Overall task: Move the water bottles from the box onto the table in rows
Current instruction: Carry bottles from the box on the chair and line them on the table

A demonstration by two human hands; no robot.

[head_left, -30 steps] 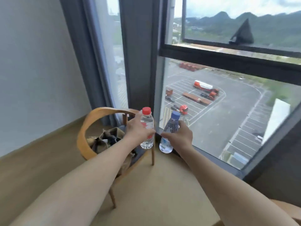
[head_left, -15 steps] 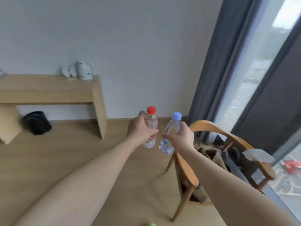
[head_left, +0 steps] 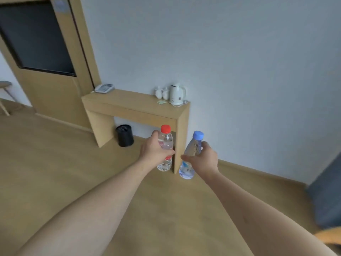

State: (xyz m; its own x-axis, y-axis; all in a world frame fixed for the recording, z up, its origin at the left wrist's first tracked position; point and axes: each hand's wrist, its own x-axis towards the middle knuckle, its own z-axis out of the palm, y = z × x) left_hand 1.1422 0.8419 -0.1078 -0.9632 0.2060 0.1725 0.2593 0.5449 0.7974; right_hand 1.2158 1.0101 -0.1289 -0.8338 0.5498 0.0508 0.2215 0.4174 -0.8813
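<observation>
Left hand (head_left: pixel 154 151) is wrapped around the middle of a red-capped water bottle (head_left: pixel 165 150), fingers curled round the front, holding it pretty much upright in the air. Right hand (head_left: pixel 202 159) has the same kind of grip on a blue-capped water bottle (head_left: pixel 190 156), except this one leans, cap tipped to the right and base swung in toward the other bottle. The two bottles are near each other but not touching, both clear with water inside, both held out at arm's length above the wood floor (head_left: pixel 55 172).

Straight behind them is a light wooden desk (head_left: pixel 129 102) against the pale wall. From this angle the red-capped bottle lines up with the desk's right leg panel. On the desktop: a white electric kettle (head_left: pixel 176 93) at the right end with a couple of small white cups (head_left: pixel 162 92) just beside it and a small greenish packet (head_left: pixel 161 102) in front, plus a corded phone (head_left: pixel 104 88) at the left end. A black waste bin (head_left: pixel 125 135) sits on the floor under the desk. To the left there's a tall wooden panel with a dark TV screen (head_left: pixel 36 37) on it. A blurry bit of grey curtain (head_left: pixel 326 193) shows at the right edge.
</observation>
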